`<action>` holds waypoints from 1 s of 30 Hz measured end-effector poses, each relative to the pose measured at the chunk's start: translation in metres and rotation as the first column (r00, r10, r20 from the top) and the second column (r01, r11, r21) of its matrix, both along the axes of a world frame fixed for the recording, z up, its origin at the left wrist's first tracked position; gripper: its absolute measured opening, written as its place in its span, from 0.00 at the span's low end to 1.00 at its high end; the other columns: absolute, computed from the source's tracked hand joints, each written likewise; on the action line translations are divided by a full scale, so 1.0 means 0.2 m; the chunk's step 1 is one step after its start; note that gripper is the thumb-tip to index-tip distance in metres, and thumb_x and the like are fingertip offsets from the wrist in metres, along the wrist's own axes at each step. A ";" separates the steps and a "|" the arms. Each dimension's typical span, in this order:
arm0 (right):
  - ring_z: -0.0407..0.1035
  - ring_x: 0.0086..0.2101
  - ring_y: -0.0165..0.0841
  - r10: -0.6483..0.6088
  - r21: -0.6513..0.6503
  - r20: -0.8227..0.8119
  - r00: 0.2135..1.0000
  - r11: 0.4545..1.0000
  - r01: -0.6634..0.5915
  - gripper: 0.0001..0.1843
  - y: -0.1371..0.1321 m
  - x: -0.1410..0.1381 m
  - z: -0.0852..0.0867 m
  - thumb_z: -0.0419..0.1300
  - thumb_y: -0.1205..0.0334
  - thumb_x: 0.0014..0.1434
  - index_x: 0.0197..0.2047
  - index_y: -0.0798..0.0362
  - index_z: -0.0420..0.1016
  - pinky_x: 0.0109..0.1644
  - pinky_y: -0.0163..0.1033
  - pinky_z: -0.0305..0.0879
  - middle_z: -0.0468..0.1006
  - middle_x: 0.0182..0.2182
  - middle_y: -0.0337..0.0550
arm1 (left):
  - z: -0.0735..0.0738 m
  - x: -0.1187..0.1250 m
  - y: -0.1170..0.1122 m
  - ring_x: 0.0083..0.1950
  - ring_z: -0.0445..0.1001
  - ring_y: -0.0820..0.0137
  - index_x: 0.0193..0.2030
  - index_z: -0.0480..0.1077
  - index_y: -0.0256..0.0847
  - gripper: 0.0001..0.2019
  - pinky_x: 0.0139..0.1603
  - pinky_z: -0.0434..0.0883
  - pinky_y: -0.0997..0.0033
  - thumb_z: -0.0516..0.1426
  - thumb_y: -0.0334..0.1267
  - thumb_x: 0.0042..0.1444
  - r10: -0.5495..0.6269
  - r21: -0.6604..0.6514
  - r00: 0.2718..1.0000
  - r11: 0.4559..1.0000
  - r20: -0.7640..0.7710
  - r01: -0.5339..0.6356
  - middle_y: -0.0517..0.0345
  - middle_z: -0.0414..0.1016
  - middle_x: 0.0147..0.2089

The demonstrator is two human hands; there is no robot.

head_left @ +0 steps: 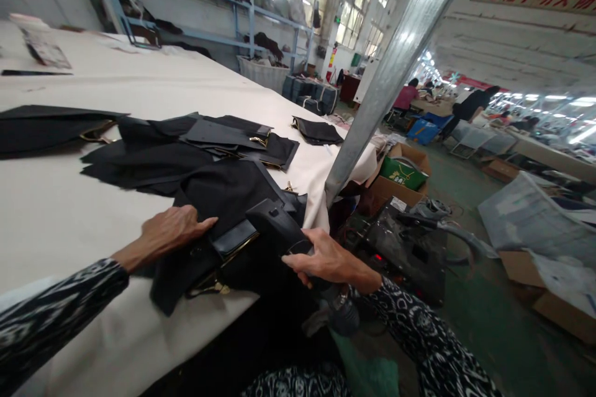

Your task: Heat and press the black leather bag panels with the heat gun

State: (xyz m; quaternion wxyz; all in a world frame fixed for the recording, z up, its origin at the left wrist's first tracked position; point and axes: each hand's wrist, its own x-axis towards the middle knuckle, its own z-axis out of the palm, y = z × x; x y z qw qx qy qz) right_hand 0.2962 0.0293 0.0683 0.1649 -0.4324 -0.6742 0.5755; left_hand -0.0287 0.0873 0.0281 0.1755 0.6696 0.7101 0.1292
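The pile of black fabric panels (218, 198) is lying at the near edge of a white-covered bench (79, 223) and hanging over it at lower centre, while a galvanized steel post (395, 62) is rising just beyond the pile on the right. The left hand (170, 236) is spread, pressing down on the panels. The right hand (326, 260) is curled around a black boxy tool (274, 226), whose exact kind is hard to make out. Gold-coloured metal frames (218, 288) are showing among the panels, partly hidden by folds. Patterned sleeves (46, 316) are running off the bottom of the view. Past the bench, a cardboard box (400, 189) is sitting above the green floor (503, 322), and small, blurred co-workers (470, 108) are working at upper right.
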 end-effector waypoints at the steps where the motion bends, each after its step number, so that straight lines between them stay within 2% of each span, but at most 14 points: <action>1: 0.66 0.18 0.26 0.011 -0.004 0.009 1.000 1.000 -0.011 0.15 -0.01 0.00 0.00 0.63 0.52 0.60 0.35 0.55 0.67 0.21 0.29 0.62 0.71 0.19 0.35 | 0.01 0.01 -0.01 0.23 0.62 0.71 0.21 0.66 0.37 0.23 0.31 0.54 0.70 0.51 0.51 0.61 0.013 -0.025 1.000 1.000 -0.011 -0.013 0.60 0.63 0.18; 4: 0.66 0.19 0.26 0.032 -0.011 0.015 0.999 0.999 -0.032 0.16 -0.04 0.00 0.01 0.63 0.51 0.60 0.36 0.56 0.68 0.21 0.28 0.60 0.71 0.19 0.35 | 0.00 0.02 -0.05 0.24 0.66 0.71 0.18 0.64 0.38 0.21 0.31 0.55 0.72 0.49 0.42 0.62 0.023 -0.073 1.000 0.997 0.003 -0.022 0.58 0.66 0.18; 7: 0.66 0.19 0.26 0.053 -0.028 0.010 0.999 0.998 -0.053 0.16 -0.06 0.01 0.02 0.63 0.51 0.60 0.35 0.55 0.68 0.22 0.29 0.61 0.71 0.19 0.34 | 0.00 -0.01 -0.12 0.28 0.72 0.68 0.23 0.70 0.35 0.19 0.33 0.61 0.73 0.51 0.44 0.61 0.130 -0.012 0.971 0.991 0.203 -0.130 0.58 0.72 0.20; 8: 0.66 0.19 0.26 0.057 -0.036 0.009 0.998 0.998 -0.057 0.16 -0.07 0.01 0.03 0.63 0.51 0.60 0.35 0.56 0.68 0.22 0.29 0.62 0.71 0.19 0.34 | 0.00 -0.02 -0.15 0.30 0.74 0.67 0.26 0.72 0.34 0.18 0.34 0.64 0.73 0.53 0.45 0.60 0.177 0.014 0.930 0.981 0.323 -0.192 0.58 0.75 0.22; 10: 0.66 0.19 0.25 0.057 -0.056 0.011 0.998 0.997 -0.057 0.17 -0.08 0.00 0.04 0.64 0.50 0.59 0.35 0.56 0.68 0.23 0.29 0.62 0.71 0.20 0.34 | 0.01 -0.02 -0.21 0.33 0.76 0.65 0.30 0.74 0.33 0.14 0.37 0.68 0.72 0.56 0.43 0.56 0.254 0.030 0.799 0.947 0.545 -0.321 0.58 0.77 0.24; 12: 0.65 0.19 0.25 0.063 -0.077 0.014 0.998 0.995 -0.061 0.18 -0.09 -0.01 0.05 0.64 0.48 0.58 0.34 0.56 0.68 0.23 0.29 0.61 0.72 0.20 0.35 | 0.03 -0.01 -0.27 0.33 0.76 0.65 0.31 0.74 0.33 0.11 0.37 0.70 0.71 0.58 0.41 0.54 0.295 0.011 0.698 0.917 0.652 -0.398 0.58 0.78 0.25; 14: 0.65 0.19 0.25 0.079 -0.090 0.015 0.997 0.993 -0.077 0.18 -0.11 -0.02 0.07 0.64 0.49 0.58 0.33 0.56 0.68 0.24 0.29 0.62 0.72 0.20 0.35 | 0.06 0.00 -0.30 0.32 0.76 0.65 0.30 0.75 0.34 0.10 0.35 0.71 0.72 0.58 0.40 0.53 0.318 0.014 0.673 0.899 0.667 -0.438 0.59 0.77 0.24; 20: 0.66 0.20 0.24 0.134 -0.095 0.024 0.991 0.987 -0.131 0.14 -0.14 -0.08 0.13 0.64 0.54 0.58 0.35 0.56 0.68 0.23 0.27 0.60 0.72 0.20 0.34 | 0.09 0.02 -0.32 0.30 0.74 0.67 0.28 0.74 0.36 0.08 0.33 0.71 0.73 0.59 0.39 0.51 0.277 0.054 0.693 0.908 0.665 -0.415 0.60 0.77 0.23; 25: 0.66 0.20 0.24 0.203 -0.113 0.045 0.978 0.974 -0.197 0.12 -0.11 -0.18 0.09 0.63 0.56 0.59 0.34 0.56 0.68 0.23 0.28 0.62 0.72 0.21 0.34 | 0.06 0.08 -0.35 0.29 0.72 0.69 0.27 0.74 0.36 0.08 0.31 0.71 0.73 0.59 0.38 0.52 0.291 -0.045 0.568 0.913 0.770 -0.406 0.59 0.76 0.23; 28: 0.67 0.21 0.24 0.270 -0.051 -0.008 0.963 0.962 -0.270 0.12 -0.08 -0.23 0.06 0.63 0.55 0.60 0.34 0.56 0.69 0.23 0.27 0.60 0.72 0.21 0.34 | 0.03 0.10 -0.37 0.27 0.70 0.71 0.25 0.72 0.36 0.10 0.29 0.70 0.76 0.60 0.39 0.53 0.282 -0.089 0.525 0.928 0.803 -0.362 0.60 0.73 0.22; 30: 0.66 0.21 0.24 0.266 -0.022 -0.052 0.963 0.963 -0.267 0.13 -0.06 -0.25 0.07 0.63 0.56 0.60 0.33 0.56 0.69 0.24 0.27 0.60 0.72 0.21 0.35 | 0.02 0.10 -0.37 0.26 0.69 0.72 0.25 0.72 0.36 0.10 0.28 0.69 0.76 0.59 0.39 0.54 0.287 -0.112 0.489 0.928 0.824 -0.356 0.60 0.73 0.22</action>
